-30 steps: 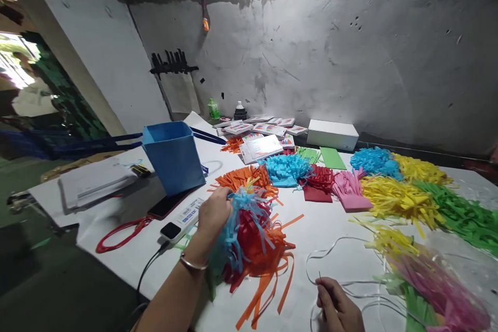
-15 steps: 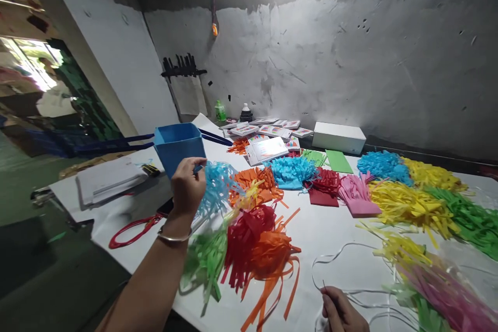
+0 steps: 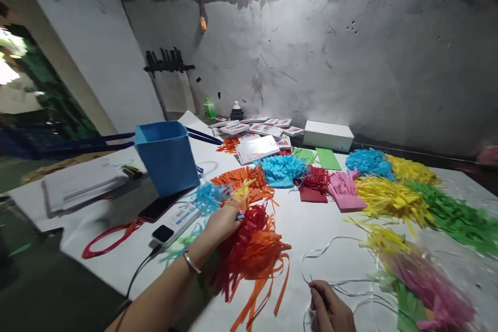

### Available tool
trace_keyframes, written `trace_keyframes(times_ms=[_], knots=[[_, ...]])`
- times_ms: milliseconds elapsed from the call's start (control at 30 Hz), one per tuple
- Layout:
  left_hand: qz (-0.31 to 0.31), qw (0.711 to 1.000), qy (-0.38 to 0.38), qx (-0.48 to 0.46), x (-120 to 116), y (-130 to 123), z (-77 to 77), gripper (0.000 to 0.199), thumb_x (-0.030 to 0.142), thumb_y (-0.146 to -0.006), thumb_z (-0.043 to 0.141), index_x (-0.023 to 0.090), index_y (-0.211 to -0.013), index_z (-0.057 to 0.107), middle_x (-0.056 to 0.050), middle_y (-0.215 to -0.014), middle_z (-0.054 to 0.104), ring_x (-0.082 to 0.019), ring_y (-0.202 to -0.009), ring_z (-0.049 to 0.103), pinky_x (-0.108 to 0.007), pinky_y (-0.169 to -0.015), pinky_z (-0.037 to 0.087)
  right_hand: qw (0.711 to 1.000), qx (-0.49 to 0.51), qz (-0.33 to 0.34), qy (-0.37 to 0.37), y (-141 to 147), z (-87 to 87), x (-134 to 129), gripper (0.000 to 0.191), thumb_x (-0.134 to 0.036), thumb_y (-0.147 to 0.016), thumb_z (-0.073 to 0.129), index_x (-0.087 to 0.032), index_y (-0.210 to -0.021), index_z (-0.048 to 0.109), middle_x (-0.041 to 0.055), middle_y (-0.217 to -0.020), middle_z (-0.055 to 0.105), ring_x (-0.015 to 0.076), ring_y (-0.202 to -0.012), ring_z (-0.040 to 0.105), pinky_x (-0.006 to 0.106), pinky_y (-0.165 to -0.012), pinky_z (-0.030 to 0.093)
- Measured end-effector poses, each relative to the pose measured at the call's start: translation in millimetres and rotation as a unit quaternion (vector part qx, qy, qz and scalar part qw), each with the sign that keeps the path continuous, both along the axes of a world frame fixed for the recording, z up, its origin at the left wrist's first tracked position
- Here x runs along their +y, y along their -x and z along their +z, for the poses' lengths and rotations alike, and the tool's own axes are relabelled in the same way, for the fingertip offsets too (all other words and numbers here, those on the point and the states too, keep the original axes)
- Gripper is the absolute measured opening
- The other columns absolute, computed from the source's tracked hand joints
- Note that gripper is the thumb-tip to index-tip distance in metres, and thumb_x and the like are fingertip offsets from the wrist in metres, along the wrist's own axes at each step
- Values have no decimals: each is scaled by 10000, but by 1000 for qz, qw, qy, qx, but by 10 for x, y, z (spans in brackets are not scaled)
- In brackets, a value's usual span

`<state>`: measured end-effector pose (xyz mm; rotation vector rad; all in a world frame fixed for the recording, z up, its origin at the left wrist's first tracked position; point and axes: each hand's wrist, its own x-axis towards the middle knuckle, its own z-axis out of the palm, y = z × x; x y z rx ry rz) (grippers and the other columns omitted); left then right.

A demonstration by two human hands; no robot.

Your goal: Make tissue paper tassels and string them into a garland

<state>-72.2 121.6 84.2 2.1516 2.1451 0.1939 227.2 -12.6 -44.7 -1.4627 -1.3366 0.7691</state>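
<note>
My left hand (image 3: 223, 225) is closed, pinching a light blue fringed paper tassel (image 3: 210, 197) whose strips trail left from the hand. A bit of blue shows at its fingertips. It is above a red tassel (image 3: 252, 223), with an orange tassel (image 3: 260, 254) to the right. My right hand (image 3: 330, 308), near the front edge, pinches a thin needle (image 3: 310, 278). White string (image 3: 330, 241) loops from beside it toward a yellow tassel (image 3: 383, 238) and a pink tassel (image 3: 428, 285) at the right. Palm and other fingers of both hands are partly hidden.
A blue bin (image 3: 167, 158) stands at left, near a phone (image 3: 163, 207), a white device (image 3: 177, 223) and a red cord (image 3: 105, 241). Fringed paper bundles (image 3: 282, 168) line the middle. Flat printed packs (image 3: 259, 148) and a white box (image 3: 329, 136) are behind.
My left hand has come down and right with the light blue tassel, from beside the bin to the red tassel. The view has shifted; my right hand still pinches the needle.
</note>
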Motion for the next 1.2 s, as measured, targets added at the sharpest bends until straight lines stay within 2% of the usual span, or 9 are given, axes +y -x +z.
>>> trace_keyframes(times_ms=[133,200,300,467,633,833,967,1067,1200], knots=[[-84,993,-72,-37,-206,27,65,241,201,-885,496,201,-1026,692,-107,-1157,723,-271,-1040,697,-322,-842,537,997,55,50,-5,21,208,-3,421,-577,-902,562,-183,-870,708,27,-674,616,156,-607,555,247,-613,466],[-204,953,-201,-102,-373,-12,110,218,241,-918,493,205,-1024,680,-104,-1117,721,-250,-1049,691,-298,-884,529,994,89,56,7,49,303,-7,410,-560,-911,568,-174,-892,705,26,-681,604,150,-620,550,243,-594,459],[-401,855,-279,-177,-662,-276,150,209,183,-976,460,220,-1053,650,-80,-987,714,-172,-852,707,-218,-741,528,989,145,31,7,100,474,-62,472,-598,-926,524,-157,-986,682,15,-661,589,134,-568,538,231,-512,442],[-517,809,-254,-114,-978,-959,78,265,188,-1022,382,188,-871,600,-28,-729,658,-129,-521,581,-216,-476,394,938,325,118,2,131,876,-242,473,-502,-885,672,-176,-1223,615,-30,-654,561,90,-519,502,206,-492,409],[-494,825,-239,-132,-1005,-1201,-143,269,122,-993,370,192,-818,562,-16,-711,633,-126,-502,559,-225,-463,345,952,277,127,34,66,967,-289,344,-508,-909,646,-165,-874,648,-29,-630,541,78,-553,483,195,-522,391],[-495,829,-223,-130,-1032,-1183,-293,225,94,-954,428,198,-827,581,-17,-747,656,-136,-529,562,-238,-477,343,933,340,83,82,19,847,-235,553,-555,-842,708,-169,-1212,566,-53,-624,544,85,-517,481,198,-490,394],[-485,840,-165,-180,-1061,-1163,-310,221,67,-911,457,194,-857,629,-38,-817,700,-141,-570,599,-226,-495,392,926,346,115,96,3,813,-202,411,-522,-844,718,-179,-1029,586,-61,-596,538,71,-481,440,183,-451,353],[-397,857,-30,-328,-1098,-1139,-234,236,110,-905,471,207,-962,678,-56,-925,736,-163,-764,684,-219,-657,505,931,335,120,80,9,820,-217,370,-526,-855,704,-184,-906,574,-54,-620,534,76,-527,466,185,-487,369],[-244,840,100,-474,-1163,-1181,-120,225,318,-935,541,224,-1013,730,-61,-969,775,-214,-915,705,-282,-828,527,938,300,153,78,40,843,-257,358,-523,-873,683,-175,-904,606,-33,-686,551,83,-579,485,197,-534,398]])
